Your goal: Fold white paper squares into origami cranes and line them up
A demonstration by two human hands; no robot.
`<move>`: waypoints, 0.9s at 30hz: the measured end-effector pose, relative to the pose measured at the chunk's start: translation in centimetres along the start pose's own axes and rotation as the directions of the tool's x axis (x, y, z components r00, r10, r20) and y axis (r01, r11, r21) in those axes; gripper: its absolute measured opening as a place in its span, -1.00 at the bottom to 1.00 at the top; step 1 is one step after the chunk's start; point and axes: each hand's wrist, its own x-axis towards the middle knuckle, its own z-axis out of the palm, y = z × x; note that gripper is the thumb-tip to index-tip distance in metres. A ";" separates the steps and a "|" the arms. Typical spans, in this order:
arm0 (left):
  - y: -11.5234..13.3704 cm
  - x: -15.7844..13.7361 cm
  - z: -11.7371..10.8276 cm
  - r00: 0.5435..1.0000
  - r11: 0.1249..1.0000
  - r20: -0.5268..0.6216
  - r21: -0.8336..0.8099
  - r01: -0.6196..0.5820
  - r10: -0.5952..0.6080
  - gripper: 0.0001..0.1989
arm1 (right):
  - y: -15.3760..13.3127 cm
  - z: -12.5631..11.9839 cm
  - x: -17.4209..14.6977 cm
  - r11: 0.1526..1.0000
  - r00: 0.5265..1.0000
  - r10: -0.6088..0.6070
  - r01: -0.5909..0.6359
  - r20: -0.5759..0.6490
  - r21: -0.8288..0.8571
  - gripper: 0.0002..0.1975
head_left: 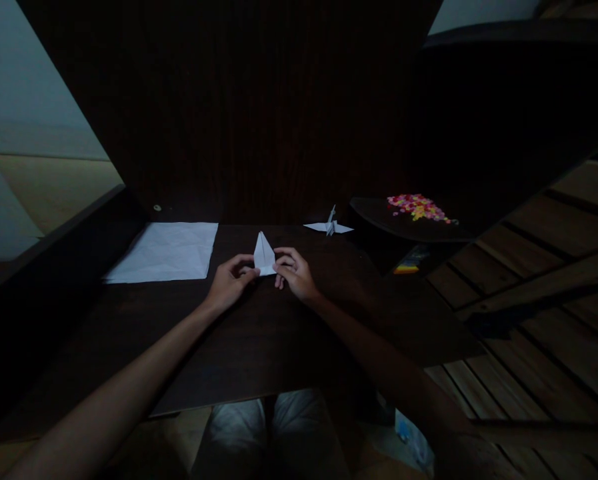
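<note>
We've L hand (229,279) + R hand (299,275) part-curled, pinching folded paper (265,260) by sides, nr table (249,347) back edge; uneven pull cd skew or tear it.

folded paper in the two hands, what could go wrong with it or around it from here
1. The left hand and right hand grip the folded paper by opposite sides, so an uneven pull might skew or tear it.
2. The paper bird sits just beyond the right hand; a careless reach that way could knock or crush it.
3. The light is dim, so creases could be misjudged.
</note>
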 end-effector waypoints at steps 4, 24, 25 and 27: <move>0.0 0.0 0.1 1.000 1.000 -0.004 -0.011 -0.018 0.018 -0.66 | 0.0 0.0 0.0 1.000 1.000 0.007 -0.007 0.010 0.006 -0.67; 0.5 -0.5 0.3 0.991 0.996 -0.098 0.009 -0.089 0.090 -0.67 | 0.6 0.1 0.1 0.993 0.995 0.039 -0.049 0.094 0.111 -0.52; 0.5 -0.5 0.3 0.989 0.995 -0.111 0.018 -0.097 0.099 -0.67 | 0.6 0.1 0.1 0.992 0.994 0.046 -0.056 0.096 0.111 -0.52; 0.6 -0.6 0.3 0.983 0.994 -0.145 0.010 -0.111 0.111 -0.65 | 0.6 0.1 0.1 0.992 0.994 0.058 -0.068 0.097 0.102 -0.53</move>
